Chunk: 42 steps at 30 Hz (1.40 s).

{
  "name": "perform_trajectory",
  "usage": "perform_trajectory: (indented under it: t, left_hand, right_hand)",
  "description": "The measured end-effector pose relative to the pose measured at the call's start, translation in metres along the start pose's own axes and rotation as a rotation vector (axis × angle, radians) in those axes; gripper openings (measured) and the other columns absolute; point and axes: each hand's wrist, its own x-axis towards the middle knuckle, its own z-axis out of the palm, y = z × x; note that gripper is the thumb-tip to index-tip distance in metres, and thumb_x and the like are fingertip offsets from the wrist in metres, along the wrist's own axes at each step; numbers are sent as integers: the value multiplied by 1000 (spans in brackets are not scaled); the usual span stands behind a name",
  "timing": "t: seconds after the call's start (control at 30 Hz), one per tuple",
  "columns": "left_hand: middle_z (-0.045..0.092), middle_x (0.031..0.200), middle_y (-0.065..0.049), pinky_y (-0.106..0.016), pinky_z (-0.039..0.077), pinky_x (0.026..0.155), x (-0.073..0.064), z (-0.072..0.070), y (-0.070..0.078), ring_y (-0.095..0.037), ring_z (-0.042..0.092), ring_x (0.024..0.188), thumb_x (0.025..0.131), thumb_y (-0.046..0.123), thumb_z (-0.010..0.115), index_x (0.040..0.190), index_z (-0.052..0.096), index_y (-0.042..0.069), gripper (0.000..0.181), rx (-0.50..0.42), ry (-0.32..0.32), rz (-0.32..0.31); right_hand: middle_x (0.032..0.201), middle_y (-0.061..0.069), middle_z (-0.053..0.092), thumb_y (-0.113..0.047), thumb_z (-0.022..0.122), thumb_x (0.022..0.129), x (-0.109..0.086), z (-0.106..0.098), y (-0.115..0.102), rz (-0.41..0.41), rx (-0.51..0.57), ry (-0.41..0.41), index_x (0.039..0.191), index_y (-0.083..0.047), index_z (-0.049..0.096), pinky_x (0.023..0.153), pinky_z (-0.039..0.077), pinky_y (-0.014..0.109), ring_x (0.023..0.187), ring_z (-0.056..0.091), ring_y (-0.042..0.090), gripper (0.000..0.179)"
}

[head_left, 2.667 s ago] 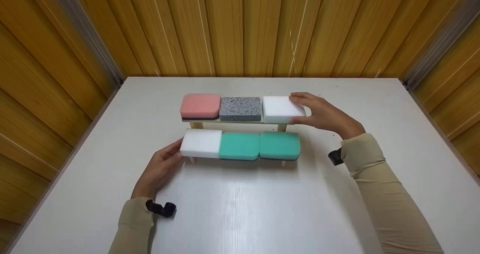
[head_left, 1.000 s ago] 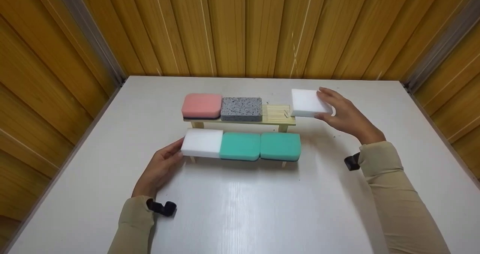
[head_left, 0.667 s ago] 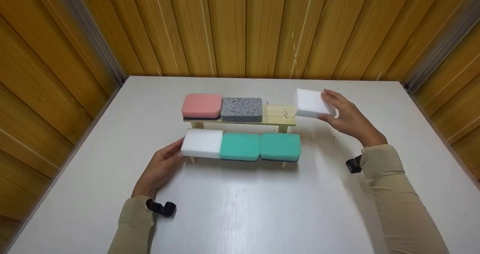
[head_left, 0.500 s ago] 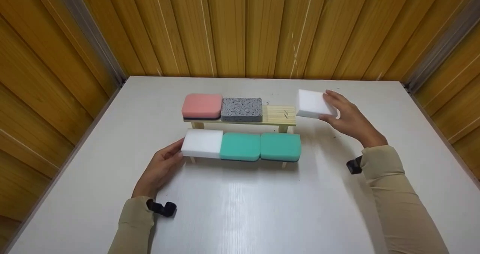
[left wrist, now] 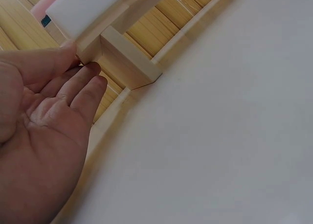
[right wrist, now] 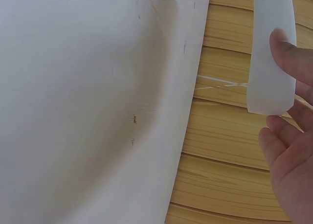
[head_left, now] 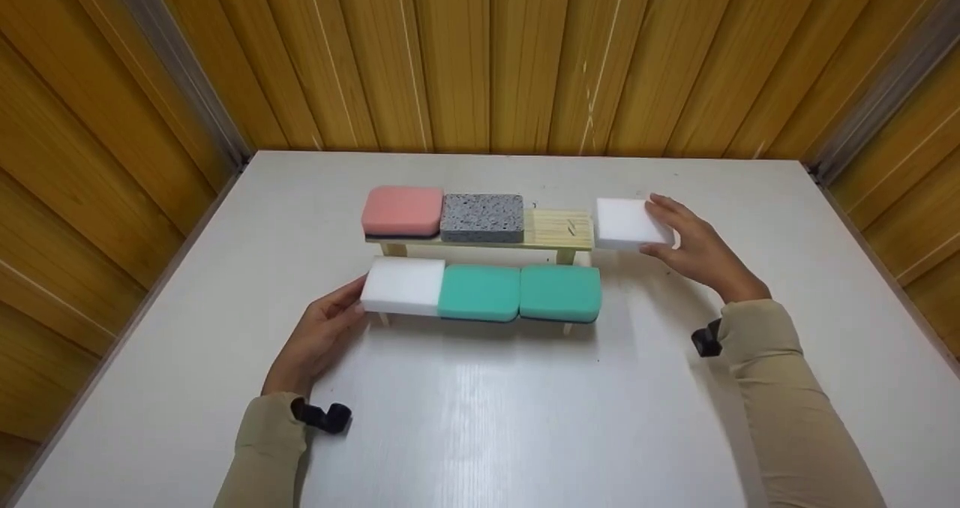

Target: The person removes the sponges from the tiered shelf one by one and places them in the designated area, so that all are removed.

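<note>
My right hand (head_left: 697, 249) holds a white sponge (head_left: 632, 221) by its right end, just off the right end of the rear wooden stand (head_left: 559, 226). In the right wrist view the thumb lies against the side of the sponge (right wrist: 273, 48), raised above the table. On the rear stand sit a pink sponge (head_left: 403, 211) and a grey speckled sponge (head_left: 482, 217). My left hand (head_left: 319, 339) grips the left end of the front wooden stand (left wrist: 129, 57), its thumb tip at the board's corner. That stand carries another white sponge (head_left: 403, 286) and two green sponges (head_left: 480, 292) (head_left: 560, 292).
Both stands rest on a white table (head_left: 480, 418), one behind the other with a narrow gap. Yellow wood-look panels (head_left: 450, 58) enclose the back and both sides. Bare board shows at the right end of the rear stand.
My right hand has taken the white sponge off the rear stand's right end and moved it rightward. Over the last half second it has lowered and levelled it. The left hand stays put.
</note>
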Motion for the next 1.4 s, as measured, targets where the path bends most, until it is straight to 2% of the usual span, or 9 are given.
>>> perform_trajectory:
  t: [0.3,0.97,1.27,1.4]
  left_hand:
    - [37,154,-6,-15,38,107,-2,0,2,-19,31,144,92,23,65,147,39,8,62,17,10,6]
    - [38,154,-3,-16,37,108,-2,-2,0,-18,31,144,92,24,65,147,40,10,62,5,1,3]
    - [37,154,-8,-17,38,108,0,-1,0,-21,30,144,93,19,64,146,39,6,60,-20,0,16]
    - [38,153,-6,-17,37,109,0,0,0,-19,31,144,93,17,63,146,40,7,58,-27,-6,19]
  right_hand:
    - [156,21,26,-10,71,87,-2,11,9,6,13,-3,145,4,35,116,22,60,144,20,44,70]
    - [160,16,16,-16,67,91,3,29,22,129,32,-162,150,-1,26,119,12,58,147,9,41,74]
    - [161,15,15,-23,66,92,4,29,23,157,27,-193,151,-4,25,120,10,58,148,8,39,74]
    - [161,16,14,-23,65,92,3,31,26,171,12,-212,152,-3,24,119,10,59,148,7,40,74]
